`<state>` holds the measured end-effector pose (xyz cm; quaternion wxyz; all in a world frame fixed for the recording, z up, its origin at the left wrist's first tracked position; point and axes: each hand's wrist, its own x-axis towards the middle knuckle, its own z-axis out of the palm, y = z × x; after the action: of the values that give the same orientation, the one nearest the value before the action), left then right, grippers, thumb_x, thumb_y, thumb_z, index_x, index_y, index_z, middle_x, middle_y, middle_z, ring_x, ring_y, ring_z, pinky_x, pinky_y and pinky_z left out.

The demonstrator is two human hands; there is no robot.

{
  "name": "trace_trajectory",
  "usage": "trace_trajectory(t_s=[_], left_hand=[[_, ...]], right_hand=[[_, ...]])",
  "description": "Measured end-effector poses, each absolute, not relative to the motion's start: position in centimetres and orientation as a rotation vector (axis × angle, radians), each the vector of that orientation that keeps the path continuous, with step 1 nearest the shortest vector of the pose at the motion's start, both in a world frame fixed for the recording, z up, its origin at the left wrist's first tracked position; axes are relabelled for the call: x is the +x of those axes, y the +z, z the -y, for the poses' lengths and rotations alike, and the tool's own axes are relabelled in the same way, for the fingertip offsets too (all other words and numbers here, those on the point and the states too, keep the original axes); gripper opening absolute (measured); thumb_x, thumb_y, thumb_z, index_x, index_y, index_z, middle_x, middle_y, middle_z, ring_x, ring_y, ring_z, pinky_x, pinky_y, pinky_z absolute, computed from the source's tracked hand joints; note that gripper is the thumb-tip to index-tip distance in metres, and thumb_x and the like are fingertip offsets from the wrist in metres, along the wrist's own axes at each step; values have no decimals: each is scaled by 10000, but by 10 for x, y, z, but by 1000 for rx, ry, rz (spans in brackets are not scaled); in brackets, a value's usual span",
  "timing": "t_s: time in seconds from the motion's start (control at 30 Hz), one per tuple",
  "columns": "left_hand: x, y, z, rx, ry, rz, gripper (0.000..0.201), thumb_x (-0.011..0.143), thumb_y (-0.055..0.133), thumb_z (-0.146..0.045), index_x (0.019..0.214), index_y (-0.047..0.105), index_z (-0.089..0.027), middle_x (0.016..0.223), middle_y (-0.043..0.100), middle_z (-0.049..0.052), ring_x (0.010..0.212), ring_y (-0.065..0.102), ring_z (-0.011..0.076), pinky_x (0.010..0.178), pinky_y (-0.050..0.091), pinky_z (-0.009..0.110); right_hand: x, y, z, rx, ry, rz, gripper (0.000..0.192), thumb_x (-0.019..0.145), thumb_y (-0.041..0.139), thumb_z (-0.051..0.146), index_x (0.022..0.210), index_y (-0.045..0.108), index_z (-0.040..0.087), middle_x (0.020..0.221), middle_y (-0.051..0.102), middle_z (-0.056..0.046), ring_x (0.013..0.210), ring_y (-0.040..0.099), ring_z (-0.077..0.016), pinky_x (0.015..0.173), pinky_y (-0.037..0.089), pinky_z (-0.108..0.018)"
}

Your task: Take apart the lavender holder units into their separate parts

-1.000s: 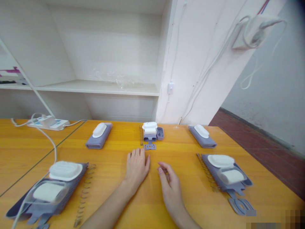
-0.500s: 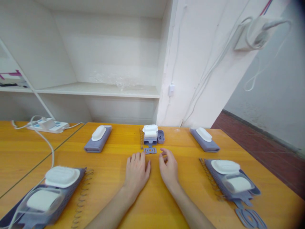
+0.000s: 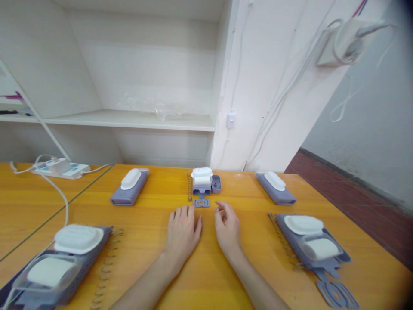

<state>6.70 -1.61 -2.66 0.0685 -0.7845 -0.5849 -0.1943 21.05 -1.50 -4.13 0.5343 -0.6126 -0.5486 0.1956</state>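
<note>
My left hand [image 3: 182,230] lies palm down on the wooden table with its fingers stretched forward and the thumb held apart. Beside it, my right hand [image 3: 227,228] rests on its edge, its fingers loosely bent and nothing visible in them. Just beyond the left fingertips is a flat grey-purple piece with ring-shaped cutouts [image 3: 201,203]. Behind that sits a small grey-purple holder [image 3: 201,190] with a white roll [image 3: 201,180] and a white oval lid [image 3: 201,172]. A coil spring [image 3: 189,187] lies left of it, and a small grey-purple tray [image 3: 216,184] on its right.
Larger holders with white parts stand at the near left [image 3: 79,239] and near right [image 3: 305,224], each beside a coil spring. Two flat grey-purple cases with white lids [image 3: 129,189], [image 3: 279,193] lie farther back. A cabled power strip [image 3: 61,168] is at the back left.
The view has shifted slightly, so most things appear a little farther left. Both hands stay resting on the table in nearly the same pose.
</note>
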Motion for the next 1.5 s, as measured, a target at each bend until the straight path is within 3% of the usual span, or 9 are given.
trace_trajectory(t_s=[0.7,1.03,1.27,1.37,1.5], left_hand=[[69,-26,22,-2493,-556,1582,176,911,401,-245,848,556,-192,873,553,68,850,494,235,758,360,374],[71,-25,25,-2598,-514,1396,166,905,401,-180,855,558,-189,858,553,59,829,501,222,728,381,361],[72,-27,23,-2612,-535,1413,181,921,381,-201,845,545,-191,872,546,54,850,495,223,762,388,371],[72,-27,22,-2618,-536,1413,186,926,376,-211,846,542,-189,870,544,55,846,493,222,761,389,371],[72,-27,22,-2609,-539,1413,176,919,388,-212,837,541,-187,866,541,60,843,490,223,751,388,371]], right_hand=[[210,-41,15,-1473,419,1355,283,849,424,272,1052,587,160,907,614,-53,639,557,-142,660,472,-292],[209,-41,15,-1501,419,1402,290,851,420,261,1079,569,163,960,605,-69,666,566,-151,685,485,-310],[239,-4,-14,-1847,44,1530,331,869,391,314,1119,559,177,1047,607,-75,711,594,-143,700,484,-282],[277,25,-43,-1987,-45,1520,342,858,407,315,1124,570,177,1050,611,-89,891,597,-187,807,463,-309],[337,50,-72,-2238,-143,1476,401,797,479,337,1130,595,145,1095,580,-187,1064,524,-340,864,411,-477]])
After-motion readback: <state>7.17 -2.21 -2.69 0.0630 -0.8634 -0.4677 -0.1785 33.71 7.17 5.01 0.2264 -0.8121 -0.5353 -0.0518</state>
